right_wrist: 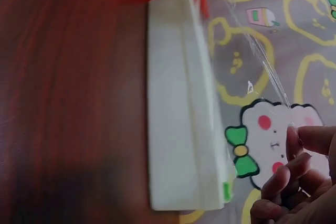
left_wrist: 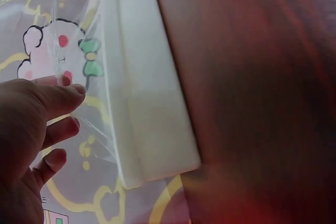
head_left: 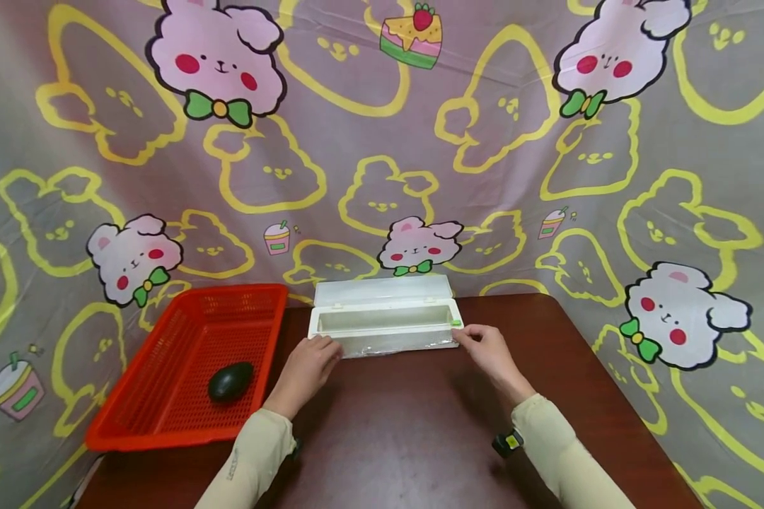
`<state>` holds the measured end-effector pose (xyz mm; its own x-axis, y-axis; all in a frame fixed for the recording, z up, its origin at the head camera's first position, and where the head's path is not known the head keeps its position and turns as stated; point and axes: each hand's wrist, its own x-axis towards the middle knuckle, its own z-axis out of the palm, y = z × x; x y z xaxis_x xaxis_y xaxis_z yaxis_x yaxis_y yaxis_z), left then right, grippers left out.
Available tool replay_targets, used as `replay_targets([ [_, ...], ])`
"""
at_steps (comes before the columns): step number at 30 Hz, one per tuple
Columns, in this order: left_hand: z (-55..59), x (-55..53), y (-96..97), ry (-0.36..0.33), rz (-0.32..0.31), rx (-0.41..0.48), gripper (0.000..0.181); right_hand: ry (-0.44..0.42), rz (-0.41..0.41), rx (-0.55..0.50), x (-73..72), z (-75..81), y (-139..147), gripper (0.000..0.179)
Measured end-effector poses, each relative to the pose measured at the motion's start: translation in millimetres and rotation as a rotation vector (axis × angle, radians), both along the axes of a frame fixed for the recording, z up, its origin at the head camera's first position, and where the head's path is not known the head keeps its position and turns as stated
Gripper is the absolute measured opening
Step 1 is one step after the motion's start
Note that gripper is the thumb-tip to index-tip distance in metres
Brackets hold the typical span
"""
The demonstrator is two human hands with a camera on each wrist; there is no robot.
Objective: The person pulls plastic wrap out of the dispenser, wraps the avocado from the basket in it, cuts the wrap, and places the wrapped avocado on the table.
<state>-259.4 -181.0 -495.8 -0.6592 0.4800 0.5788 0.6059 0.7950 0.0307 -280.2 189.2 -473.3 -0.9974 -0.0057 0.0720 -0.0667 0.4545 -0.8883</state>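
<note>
A long white cling film box point(head_left: 382, 311) stands at the back of the table with its lid point(head_left: 382, 288) tipped up. Clear cling film point(right_wrist: 268, 69) stretches out from it, its front edge gathered into a shiny line. Between thumb and index finger, my left hand point(head_left: 308, 367) pinches one end of this edge by the box's left front corner. My right hand point(head_left: 487, 350) pinches the other end near the right corner, close to a small green tab point(right_wrist: 227, 191). The roll inside is hidden.
On the left of the table point(head_left: 382, 438) sits a red plastic basket point(head_left: 184, 442) with a dark green avocado point(head_left: 230, 382) in it. A curtain point(head_left: 382, 141) printed with cartoon bunnies surrounds the table's back and sides.
</note>
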Motion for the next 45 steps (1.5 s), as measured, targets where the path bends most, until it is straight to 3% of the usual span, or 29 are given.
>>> replay_targets([
  [9,-15.6,5.9,-1.6,-0.060,0.021,-0.019,0.018,-0.054,0.072,0.097,6.6,-29.4,7.2,0.023],
  [18,-29.3,7.4,-5.1,-0.070,0.051,-0.050,0.025,-0.156,0.140,0.131,8.7,-52.8,9.0,0.024],
  [22,-32.5,10.2,-6.2,-0.082,0.060,-0.069,0.026,-0.180,0.153,0.128,10.4,-57.9,9.7,0.023],
  [30,-34.1,14.0,-8.5,-0.141,0.051,-0.082,0.013,-0.217,0.156,0.123,11.0,-60.4,11.1,0.025],
  [34,-34.7,15.7,-8.9,-0.200,0.086,-0.006,0.022,-0.226,0.149,0.089,6.6,-57.3,11.7,0.023],
  [38,-36.0,15.3,-6.9,-0.288,0.196,0.158,0.021,-0.246,0.124,0.017,-2.3,-54.5,8.8,0.028],
  [41,-36.9,12.7,-4.8,-0.393,0.311,0.315,0.020,-0.252,0.132,-0.025,-9.0,-54.5,3.0,0.037],
  [45,-36.0,8.5,-3.6,-0.586,0.447,0.476,0.032,-0.270,0.159,-0.062,-17.7,-55.9,-6.7,0.045],
])
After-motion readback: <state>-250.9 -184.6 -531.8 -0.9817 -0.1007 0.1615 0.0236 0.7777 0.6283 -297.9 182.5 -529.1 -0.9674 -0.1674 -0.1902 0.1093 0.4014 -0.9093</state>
